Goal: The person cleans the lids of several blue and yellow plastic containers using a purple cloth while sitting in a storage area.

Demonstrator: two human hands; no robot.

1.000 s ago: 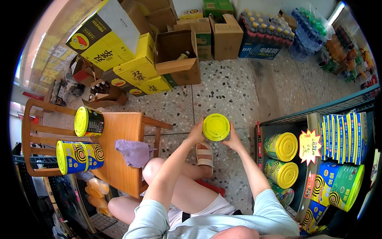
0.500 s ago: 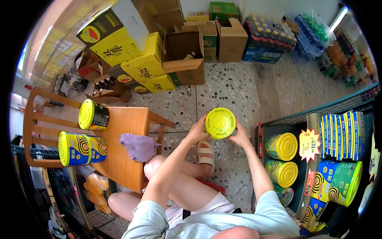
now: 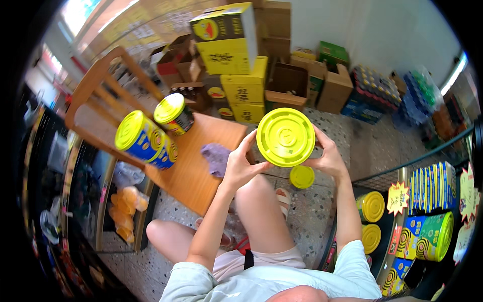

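Held up in front of me is a round tub with a bright yellow lid [image 3: 286,137], seen from above, its sides hidden. My left hand [image 3: 241,166] grips its left side and my right hand [image 3: 326,155] its right, thumbs towards me. Lower and just beyond its near rim shows a second, smaller-looking yellow lid [image 3: 302,177], apart from my fingers. To the left, a wooden chair [image 3: 201,181] bears a black tub with a yellow lid [image 3: 173,115], blue-and-yellow tubs [image 3: 147,141] end to end, and a crumpled purple cloth [image 3: 216,159].
Yellow cartons [image 3: 244,85] and brown boxes [image 3: 287,83] stack up ahead. Bottle packs [image 3: 375,90] stand at the far right. A shelf on the right holds yellow-lidded tubs [image 3: 371,206] and a row of blue-and-yellow boxes [image 3: 430,186]. Left of me, another shelf carries orange packets [image 3: 126,211].
Both hands have raised the tub closer to me, and the smaller yellow lid now shows below it. My view has turned, shifting the chair and cartons rightward. My legs have shifted apart.
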